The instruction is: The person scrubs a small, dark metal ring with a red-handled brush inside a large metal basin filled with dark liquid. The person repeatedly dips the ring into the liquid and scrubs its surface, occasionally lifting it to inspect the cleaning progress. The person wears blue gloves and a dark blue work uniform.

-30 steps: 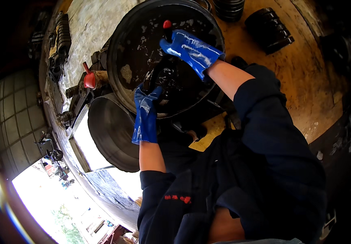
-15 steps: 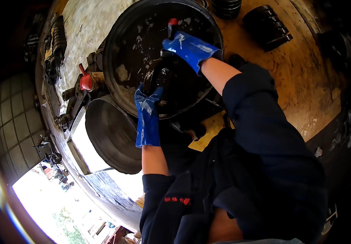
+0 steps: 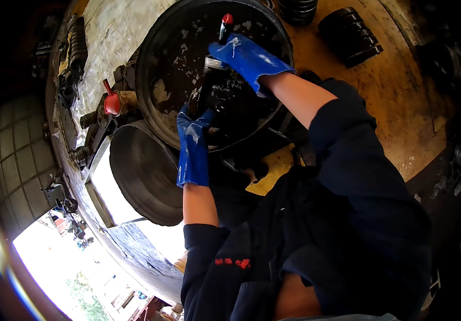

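Down inside the big round black basin (image 3: 166, 59), both hands are working in blue rubber gloves. The right hand (image 3: 249, 56) is reaching in from the upper right, its grip closing around a tool with a dark handle and a red tip (image 3: 224, 27); the red end is sticking up above the glove while a metal part of the tool is showing just below the fingers. The left hand (image 3: 193, 136) is coming up from below, its grip wrapping onto the lower side of a dark, greasy mechanical part (image 3: 219, 96) that is sitting in the middle of the basin, between the two gloves. How tightly those left fingers are closing cannot be told, since their tips are disappearing into the black metal. Pale splashes are speckling the basin's inner wall and both gloves.

Just beside the basin, to the lower left, a second, smaller dark metal bowl (image 3: 145, 176) is overlapping its rim and resting partly over a pale rectangular tray (image 3: 107, 198). A small red funnel (image 3: 111, 101) is standing near the basin's left edge, next to some brass-coloured fittings (image 3: 126, 99). Black ribbed parts (image 3: 350, 35) are lying well apart on the stained wooden tabletop (image 3: 401, 107) at the upper right. The person's dark blue sleeves are filling the lower middle of the view.
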Demonstrator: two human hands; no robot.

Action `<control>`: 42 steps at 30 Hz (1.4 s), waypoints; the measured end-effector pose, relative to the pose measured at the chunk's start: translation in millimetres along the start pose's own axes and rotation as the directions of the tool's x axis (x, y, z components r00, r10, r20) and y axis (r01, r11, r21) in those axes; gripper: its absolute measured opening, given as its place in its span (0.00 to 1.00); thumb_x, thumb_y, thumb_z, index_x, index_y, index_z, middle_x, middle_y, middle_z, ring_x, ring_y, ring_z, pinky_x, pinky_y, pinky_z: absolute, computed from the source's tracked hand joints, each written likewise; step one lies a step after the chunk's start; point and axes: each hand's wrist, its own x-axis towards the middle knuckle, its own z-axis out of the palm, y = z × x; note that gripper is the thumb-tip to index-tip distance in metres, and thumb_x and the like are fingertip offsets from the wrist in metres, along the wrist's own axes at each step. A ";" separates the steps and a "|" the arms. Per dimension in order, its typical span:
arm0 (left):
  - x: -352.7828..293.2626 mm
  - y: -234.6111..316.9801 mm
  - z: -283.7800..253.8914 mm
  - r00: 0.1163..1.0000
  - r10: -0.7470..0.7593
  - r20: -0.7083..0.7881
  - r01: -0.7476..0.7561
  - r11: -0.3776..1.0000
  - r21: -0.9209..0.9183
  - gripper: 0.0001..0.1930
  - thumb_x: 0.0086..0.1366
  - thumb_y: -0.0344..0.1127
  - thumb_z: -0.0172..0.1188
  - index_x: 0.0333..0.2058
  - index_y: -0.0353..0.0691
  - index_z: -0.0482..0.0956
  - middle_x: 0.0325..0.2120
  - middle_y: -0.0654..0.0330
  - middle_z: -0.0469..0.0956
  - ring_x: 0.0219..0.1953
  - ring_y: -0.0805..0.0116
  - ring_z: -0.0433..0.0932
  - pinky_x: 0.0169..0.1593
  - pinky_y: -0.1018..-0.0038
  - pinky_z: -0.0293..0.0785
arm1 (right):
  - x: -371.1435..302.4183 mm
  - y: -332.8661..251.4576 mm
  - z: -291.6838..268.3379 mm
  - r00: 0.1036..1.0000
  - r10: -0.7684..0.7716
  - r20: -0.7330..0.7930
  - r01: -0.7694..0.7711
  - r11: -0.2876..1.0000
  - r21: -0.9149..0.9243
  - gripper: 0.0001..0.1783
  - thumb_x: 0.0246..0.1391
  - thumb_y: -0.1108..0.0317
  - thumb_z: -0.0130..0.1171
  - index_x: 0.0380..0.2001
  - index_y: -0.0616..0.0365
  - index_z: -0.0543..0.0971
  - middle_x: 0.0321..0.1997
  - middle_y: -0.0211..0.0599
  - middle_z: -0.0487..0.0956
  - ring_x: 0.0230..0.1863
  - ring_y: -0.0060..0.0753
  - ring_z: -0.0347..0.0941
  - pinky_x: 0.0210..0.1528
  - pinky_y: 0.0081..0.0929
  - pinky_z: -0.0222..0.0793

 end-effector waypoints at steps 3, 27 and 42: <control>11.1 -11.0 -14.3 0.997 0.071 0.034 -0.074 0.993 0.096 0.21 0.58 0.26 0.73 0.51 0.36 0.83 0.37 0.60 0.86 0.32 0.73 0.82 0.34 0.78 0.77 | -15.9 -33.9 4.9 0.992 -0.016 0.122 0.000 0.992 0.127 0.23 0.63 0.47 0.58 0.34 0.59 0.85 0.27 0.36 0.81 0.33 0.32 0.78 0.44 0.34 0.72; 22.0 -20.0 -10.2 0.992 0.106 0.063 -0.109 0.994 0.032 0.21 0.58 0.20 0.71 0.52 0.34 0.82 0.39 0.61 0.86 0.39 0.71 0.83 0.44 0.73 0.81 | -1.1 -16.7 19.6 0.985 -0.019 0.169 0.016 1.000 0.024 0.21 0.61 0.49 0.58 0.31 0.58 0.85 0.23 0.38 0.80 0.30 0.32 0.77 0.37 0.37 0.71; 101.2 118.0 61.6 0.843 -0.349 0.409 -0.253 0.415 0.874 0.22 0.62 0.38 0.67 0.54 0.38 0.84 0.46 0.49 0.87 0.47 0.61 0.86 0.52 0.68 0.81 | 38.2 96.7 34.1 0.928 0.351 -0.127 -0.326 0.928 0.182 0.16 0.66 0.58 0.60 0.46 0.60 0.83 0.33 0.48 0.84 0.32 0.43 0.82 0.35 0.41 0.77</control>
